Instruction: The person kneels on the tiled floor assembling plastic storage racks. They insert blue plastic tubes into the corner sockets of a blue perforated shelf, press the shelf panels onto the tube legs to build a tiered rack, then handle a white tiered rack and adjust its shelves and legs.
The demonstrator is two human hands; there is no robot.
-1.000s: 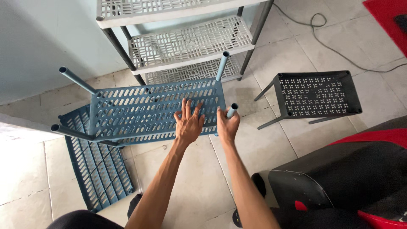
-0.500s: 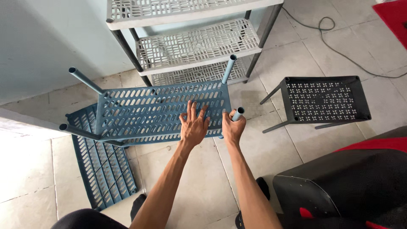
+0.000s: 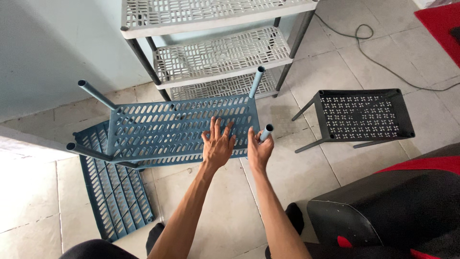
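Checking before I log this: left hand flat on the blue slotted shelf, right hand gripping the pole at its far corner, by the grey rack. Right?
Not quite. The head view shows the right hand on the near corner pole, not the far one. The left hand does lie flat on the blue shelf.

Two bare forearms without sleeves, watch or rings end in the left hand (image 3: 218, 146) and right hand (image 3: 258, 151). Dark trousers cover the knee; black footwear shows below.
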